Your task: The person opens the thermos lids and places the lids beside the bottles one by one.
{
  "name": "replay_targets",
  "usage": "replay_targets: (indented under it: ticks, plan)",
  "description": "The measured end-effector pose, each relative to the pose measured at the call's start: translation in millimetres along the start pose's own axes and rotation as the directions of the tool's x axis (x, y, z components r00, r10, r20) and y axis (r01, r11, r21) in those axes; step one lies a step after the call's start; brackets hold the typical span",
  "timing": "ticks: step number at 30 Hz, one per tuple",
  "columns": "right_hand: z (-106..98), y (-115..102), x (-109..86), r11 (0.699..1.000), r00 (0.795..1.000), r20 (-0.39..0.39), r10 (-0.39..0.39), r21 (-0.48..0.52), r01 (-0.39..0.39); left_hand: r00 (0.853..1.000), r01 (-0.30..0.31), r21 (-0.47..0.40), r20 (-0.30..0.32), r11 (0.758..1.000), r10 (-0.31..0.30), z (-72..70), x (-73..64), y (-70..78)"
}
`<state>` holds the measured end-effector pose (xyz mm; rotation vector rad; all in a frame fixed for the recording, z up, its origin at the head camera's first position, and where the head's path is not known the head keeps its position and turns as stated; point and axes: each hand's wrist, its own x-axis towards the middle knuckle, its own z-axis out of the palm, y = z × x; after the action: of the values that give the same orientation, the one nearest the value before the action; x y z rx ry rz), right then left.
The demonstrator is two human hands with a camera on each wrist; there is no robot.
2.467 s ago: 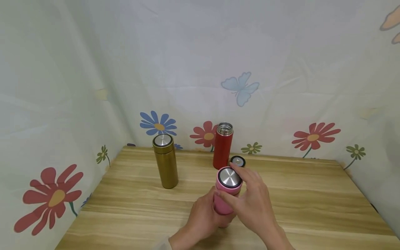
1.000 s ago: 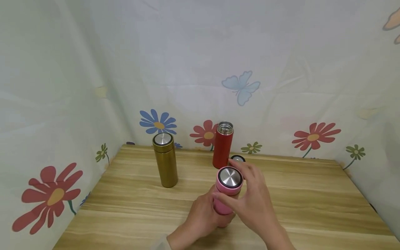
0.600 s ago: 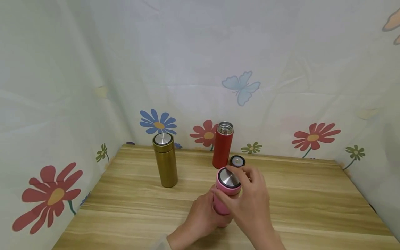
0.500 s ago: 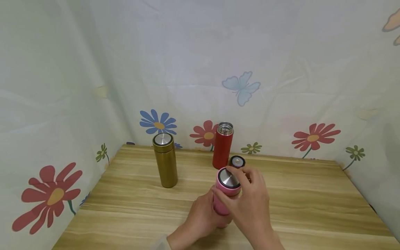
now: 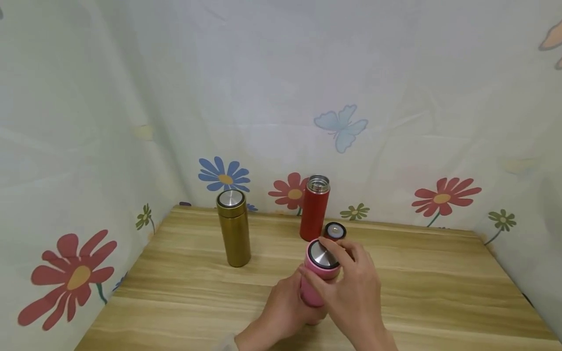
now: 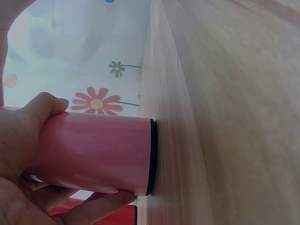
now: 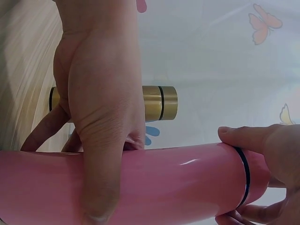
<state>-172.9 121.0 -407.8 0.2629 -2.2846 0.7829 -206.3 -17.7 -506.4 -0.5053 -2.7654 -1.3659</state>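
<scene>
A pink thermos (image 5: pixel 311 293) stands near the middle of the table, its black base at the tabletop in the left wrist view. My left hand (image 5: pixel 283 307) is wrapped round its body; the left thumb (image 7: pixel 101 187) shows across the front in the right wrist view. With thumb and fingertips, my right hand (image 5: pixel 357 290) pinches the steel-topped pink lid (image 5: pixel 325 257). A dark ring (image 7: pixel 245 178) marks the seam below that lid. Behind it stands a red thermos (image 5: pixel 313 214) with its mouth uncovered. A dark-rimmed lid (image 5: pixel 335 230), underside up, sits beside the red thermos.
To the left, a gold thermos (image 5: pixel 234 239) stands upright with its lid on. The wooden table (image 5: pixel 175 297) ends at a flower-print curtain (image 5: pixel 263 97) at the back and sides.
My right fingers spread off the pink lid's rim, then came back onto it farther round to the left. The left hand has kept its grip, and the other thermoses have not moved.
</scene>
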Motion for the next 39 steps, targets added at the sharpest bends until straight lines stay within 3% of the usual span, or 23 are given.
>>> replay_targets:
  ticks: [9,18,32,39]
  plan:
    - [-2.4,1.6,1.4,1.000,0.999,0.040,-0.003,0.031,0.002,0.999,-0.027,0.031,-0.015,0.999,0.028,0.2,-0.4,-0.8]
    - [-10.8,6.4,5.9,0.992,0.989,0.145,-0.002,0.127,-0.017,0.998,0.023,-0.015,0.051,1.000,-0.022,-2.1,2.3,1.7]
    - [-16.8,22.8,11.6,0.946,0.953,0.298,-0.049,0.321,-0.051,0.997,0.022,-0.035,0.070,0.999,-0.019,-2.6,1.8,1.4]
    - [-18.3,29.3,14.0,0.923,0.939,0.336,-0.072,0.380,-0.065,0.997,0.014,-0.045,0.078,0.999,-0.011,-3.4,2.1,1.1]
